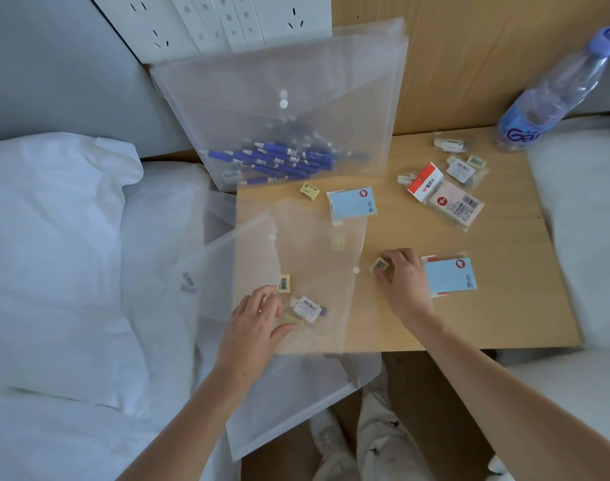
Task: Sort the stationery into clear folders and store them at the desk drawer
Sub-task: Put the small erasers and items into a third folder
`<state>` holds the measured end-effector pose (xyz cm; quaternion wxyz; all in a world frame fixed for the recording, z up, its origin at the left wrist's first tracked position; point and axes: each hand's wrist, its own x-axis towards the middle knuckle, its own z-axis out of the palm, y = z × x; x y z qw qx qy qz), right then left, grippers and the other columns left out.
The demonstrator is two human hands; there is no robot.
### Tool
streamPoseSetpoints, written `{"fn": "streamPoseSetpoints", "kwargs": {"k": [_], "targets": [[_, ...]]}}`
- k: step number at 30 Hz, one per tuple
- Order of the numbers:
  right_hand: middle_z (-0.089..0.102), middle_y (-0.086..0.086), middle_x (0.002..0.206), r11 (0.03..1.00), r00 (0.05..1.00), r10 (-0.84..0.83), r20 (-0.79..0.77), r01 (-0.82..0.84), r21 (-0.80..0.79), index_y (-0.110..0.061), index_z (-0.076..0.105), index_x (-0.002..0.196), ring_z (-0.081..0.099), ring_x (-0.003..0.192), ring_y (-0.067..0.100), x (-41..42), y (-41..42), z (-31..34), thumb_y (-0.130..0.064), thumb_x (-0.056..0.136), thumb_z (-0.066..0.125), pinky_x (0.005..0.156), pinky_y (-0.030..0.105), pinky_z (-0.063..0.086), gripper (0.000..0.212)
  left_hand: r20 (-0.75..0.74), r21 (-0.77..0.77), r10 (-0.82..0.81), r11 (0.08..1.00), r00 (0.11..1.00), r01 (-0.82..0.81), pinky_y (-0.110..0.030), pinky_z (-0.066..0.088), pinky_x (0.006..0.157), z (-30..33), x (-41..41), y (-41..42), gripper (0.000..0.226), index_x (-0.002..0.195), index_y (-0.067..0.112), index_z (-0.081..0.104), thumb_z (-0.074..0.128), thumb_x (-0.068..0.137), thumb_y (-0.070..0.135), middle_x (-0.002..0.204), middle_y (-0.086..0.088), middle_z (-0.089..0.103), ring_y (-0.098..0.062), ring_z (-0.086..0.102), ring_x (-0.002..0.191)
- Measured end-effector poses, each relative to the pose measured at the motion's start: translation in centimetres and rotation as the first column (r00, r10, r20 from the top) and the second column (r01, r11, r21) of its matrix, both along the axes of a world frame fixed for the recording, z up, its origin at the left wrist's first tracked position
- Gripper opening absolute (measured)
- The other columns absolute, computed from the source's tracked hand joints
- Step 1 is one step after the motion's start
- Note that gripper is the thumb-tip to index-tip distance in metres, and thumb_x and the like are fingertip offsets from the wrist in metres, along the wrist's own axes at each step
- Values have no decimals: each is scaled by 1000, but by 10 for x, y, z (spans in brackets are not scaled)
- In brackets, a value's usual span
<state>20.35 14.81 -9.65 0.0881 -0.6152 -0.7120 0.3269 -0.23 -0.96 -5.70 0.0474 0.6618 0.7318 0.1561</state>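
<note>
Right hand (pixel 402 282) around small box (pixel 379 264), seemingly.

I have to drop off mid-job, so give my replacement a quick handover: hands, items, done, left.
Left hand presses on the near clear folder, which holds a few erasers.
Right hand pinches a small eraser beside the folder's opening.
Done: blue pens are in the far folder.
Left: sticky note pads, the loose erasers and packets on the desk; nothing is stored yet.
</note>
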Motion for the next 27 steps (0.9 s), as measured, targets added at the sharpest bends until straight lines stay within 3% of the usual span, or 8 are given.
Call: {"fn": "streamPoseSetpoints", "kwargs": {"k": [4,8,11,14,19,21,25,27], "targets": [[47,7,124,999,999,23,28,-22,-23,-13,56,123,44,113,25,0,1,2,-21,91,59,94,36,38,33,-15,-26,-6,1000,1000,6,-26,54,61,0,0,2,52,82,23,35,80,61,38,94,-3,61,-19,64,72],[47,7,123,997,996,79,48,-77,-32,-11,55,124,46,112,26,4,1,1,-17,88,63,95,36,41,38,-34,-35,-13,999,999,12,-25,49,64,-2,2,3,56,81,22,37,86,56,33,94,-3,61,-19,64,70],[49,7,121,997,990,-75,-120,74,-14,-11,55,121,52,102,23,6,4,8,-10,86,64,87,36,45,36,-29,-33,-7,999,1000,6,-25,47,65,-1,1,4,53,80,21,41,86,55,33,94,-4,61,-20,64,70],[50,2,116,979,935,-183,-305,202,34,-13,56,122,52,82,7,2,8,25,-11,85,66,80,27,48,39,-46,-44,-2,999,999,0,-29,54,58,2,1,5,46,77,14,51,87,55,33,93,-4,61,-20,64,69],[51,-2,109,996,930,93,-355,-91,22,-12,59,120,49,74,0,-29,-4,43,-11,83,69,68,2,38,39,-39,-45,16,999,999,-18,-26,54,61,2,5,4,54,86,21,45,87,53,34,102,0,58,-19,65,71],[51,0,113,981,924,186,-335,-196,3,-9,57,123,49,77,6,-41,-18,41,-9,84,68,71,5,38,41,-35,-51,19,998,999,-21,-26,55,62,3,6,3,55,87,21,45,87,54,34,102,-1,59,-19,65,72],[46,6,124,963,935,234,-267,-261,-71,-6,54,126,56,98,22,-59,-39,27,6,85,59,86,28,48,43,-54,-62,23,998,998,-27,-28,54,62,7,4,2,42,78,13,54,84,58,34,98,-6,63,-21,66,73],[42,7,125,950,940,274,-204,-297,-92,-6,51,128,54,104,24,-67,-44,20,15,84,51,90,30,47,49,-64,-71,28,997,998,-33,-29,54,63,8,2,2,40,76,11,56,83,59,35,96,-6,63,-22,66,74]]}}
